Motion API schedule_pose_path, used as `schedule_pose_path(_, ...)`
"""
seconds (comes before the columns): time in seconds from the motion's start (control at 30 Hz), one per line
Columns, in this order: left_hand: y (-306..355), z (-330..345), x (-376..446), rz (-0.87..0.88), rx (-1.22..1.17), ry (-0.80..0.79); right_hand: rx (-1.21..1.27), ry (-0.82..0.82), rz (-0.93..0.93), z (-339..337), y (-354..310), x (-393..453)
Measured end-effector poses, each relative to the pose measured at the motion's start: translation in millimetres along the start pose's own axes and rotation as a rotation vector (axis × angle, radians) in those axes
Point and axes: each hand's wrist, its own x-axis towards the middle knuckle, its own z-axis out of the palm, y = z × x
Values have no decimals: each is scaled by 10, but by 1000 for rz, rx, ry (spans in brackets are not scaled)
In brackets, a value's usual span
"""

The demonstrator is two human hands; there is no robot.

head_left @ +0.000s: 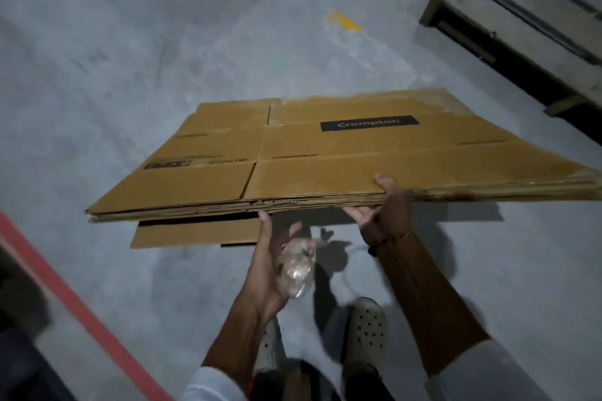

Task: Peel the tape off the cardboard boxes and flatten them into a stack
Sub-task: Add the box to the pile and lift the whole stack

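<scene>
Clearly most of the work looks done: the stack of flattened boxes (325, 153) lies flat-folded, several layers thick, its long axis running left to right across me and its far right end tilted up. My right hand (386, 205) grips its near edge, thumb on top and fingers underneath. One more flattened box (195, 233) lies on the floor (130, 42) below, just left of my left fingers. My left hand (277, 267) curls round a wad of peeled tape (298, 270), fingertips touching the stack's underside; setting the stack down remains.
</scene>
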Motion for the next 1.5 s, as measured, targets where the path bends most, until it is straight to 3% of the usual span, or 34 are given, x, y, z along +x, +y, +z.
schedule_pose_path(0.13, 154, 288, 141, 135, -111, 106, 67, -23, -12, -182, 117, -201)
schedule_pose_path(0.23, 204, 324, 126, 181, 217, 202, 64, -111, -32, -338, 268, -250)
schedule_pose_path(0.37, 195, 323, 85, 70, 152, 123, 97, -196, 41, -493, 366, -271)
schedule_pose_path(0.53, 196, 348, 29, 83, 144, 110, 151, 54, 113, -421, 304, -503)
schedule_pose_path(0.73, 362, 667, -385, 229, 180, 67, 144, -98, -18, -301, -111, -1110)
schedule_pose_path(0.97, 712, 1395, -1691, 354, 268, -64, 195, -105, -174, -77, -768, -2466)
schedule_pose_path(1.27, 1232, 2125, -3800, 461, 397, -336, 354, -259, -451, 167, -1148, -4632)
schedule_pose_path(1.5, 1589, 2814, -5048, 652, 491, -525, 504, -416, -673, 370, -1583, -6077)
